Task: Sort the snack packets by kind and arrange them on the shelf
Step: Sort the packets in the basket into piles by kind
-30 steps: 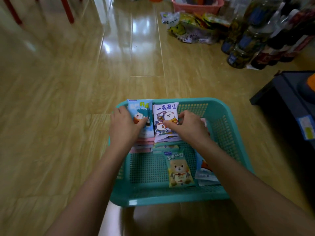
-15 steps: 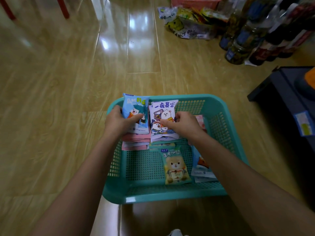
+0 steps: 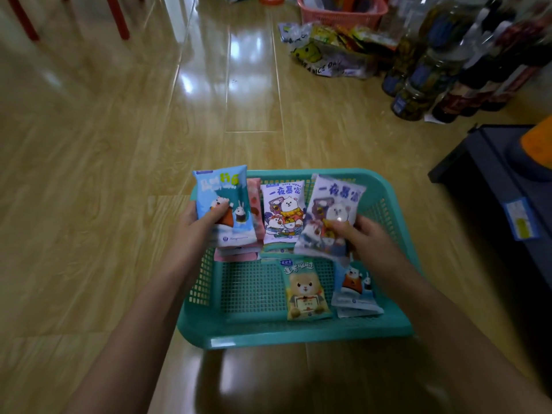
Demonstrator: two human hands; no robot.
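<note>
A teal mesh basket (image 3: pixel 298 336) sits on the wooden floor and holds several small cartoon packets. My left hand (image 3: pixel 197 222) grips a blue packet (image 3: pixel 222 198) lifted over the basket's far left corner, with pink packets (image 3: pixel 236 253) stacked beneath. My right hand (image 3: pixel 361 237) pinches a white and purple packet (image 3: pixel 333 210) raised and tilted above the basket. Another white packet (image 3: pixel 283 212) of the same print lies between them on a stack. A green bear packet (image 3: pixel 306 291) and a pale blue packet (image 3: pixel 355 289) lie flat at the near right.
A dark low shelf unit (image 3: pixel 504 186) stands at the right. Bottles (image 3: pixel 424 82) and a clear bag of snacks (image 3: pixel 325 55) crowd the far right floor beside a pink basket (image 3: pixel 340 10). Red chair legs (image 3: pixel 116 16) stand at the far left.
Both hands have lifted their top packets off the stacks. The right hand's white packet has moved right and tilted, uncovering an identical one beneath.
</note>
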